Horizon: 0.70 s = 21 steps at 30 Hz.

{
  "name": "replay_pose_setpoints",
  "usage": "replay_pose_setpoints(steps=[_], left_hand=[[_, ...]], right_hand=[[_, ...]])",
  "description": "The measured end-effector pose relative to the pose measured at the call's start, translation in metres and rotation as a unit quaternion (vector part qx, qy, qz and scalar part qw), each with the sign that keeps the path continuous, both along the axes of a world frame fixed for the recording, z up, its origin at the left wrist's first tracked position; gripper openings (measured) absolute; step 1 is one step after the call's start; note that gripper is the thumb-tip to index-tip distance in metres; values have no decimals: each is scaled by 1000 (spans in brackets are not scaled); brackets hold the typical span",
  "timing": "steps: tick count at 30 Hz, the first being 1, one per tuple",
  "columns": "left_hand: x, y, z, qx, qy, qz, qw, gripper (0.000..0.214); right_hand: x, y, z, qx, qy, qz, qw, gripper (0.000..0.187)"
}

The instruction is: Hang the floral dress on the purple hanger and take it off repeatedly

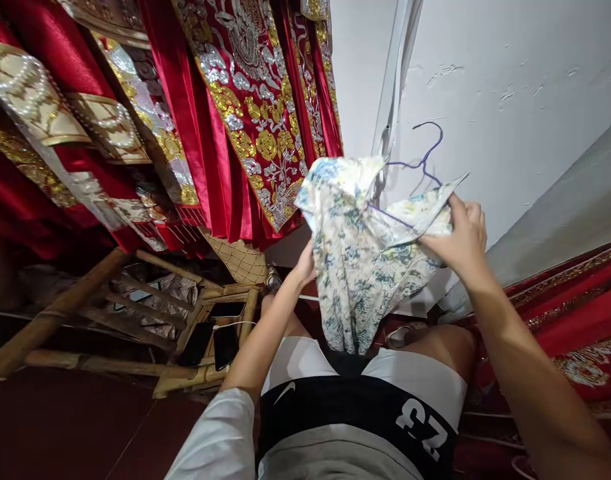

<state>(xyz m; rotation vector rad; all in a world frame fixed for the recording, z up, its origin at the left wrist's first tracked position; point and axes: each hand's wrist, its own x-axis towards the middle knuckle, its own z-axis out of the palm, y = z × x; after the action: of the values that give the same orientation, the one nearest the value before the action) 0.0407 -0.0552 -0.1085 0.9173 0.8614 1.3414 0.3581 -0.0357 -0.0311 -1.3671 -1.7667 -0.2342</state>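
Note:
A white garment with a blue, green and yellow floral print (352, 267) hangs in front of me, above my lap. Inside its opening sits a thin purple clothes hanger (425, 159), its hook standing out at the top toward the wall. My right hand (462, 230) is closed on the garment's upper right edge, near one end of the hanger. At the garment's left side, my left hand (305, 263) grips the cloth; its fingertips are partly hidden behind the fabric. The hanger's left end is hidden by cloth.
Red costumes with gold and silver sequins (265, 127) hang at the upper left. Below them stands a bamboo chair (200, 370) bearing dark phones (226, 347) and a white cable. A white wall (495, 87) rises ahead, and more red embroidered cloth (585, 333) lies at right.

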Motion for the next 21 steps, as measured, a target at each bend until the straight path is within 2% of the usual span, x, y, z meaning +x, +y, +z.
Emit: replay_pose_setpoints(steps=[3,6,10,15,18,21], left_hand=[[13,-11,-36,-53,-60,-18,997,59],[28,-23,-61,-67,-37,14,997,52],[36,-42,-83,-68,-31,73,995,49],[39,-78,-104,-106,-83,98,986,45],[45,-93,-114,-130,-105,94,981,41],[50,-99,-123,-152,-119,96,977,41]], right_hand=[[-5,15,29,-14,-11,15,1000,87],[-22,20,43,1,-41,39,998,90],[-34,16,41,11,-57,45,997,95],[-21,7,26,-6,-82,98,992,96],[-25,-12,23,-5,-54,154,987,86],[-46,-59,32,2,11,262,965,64]])
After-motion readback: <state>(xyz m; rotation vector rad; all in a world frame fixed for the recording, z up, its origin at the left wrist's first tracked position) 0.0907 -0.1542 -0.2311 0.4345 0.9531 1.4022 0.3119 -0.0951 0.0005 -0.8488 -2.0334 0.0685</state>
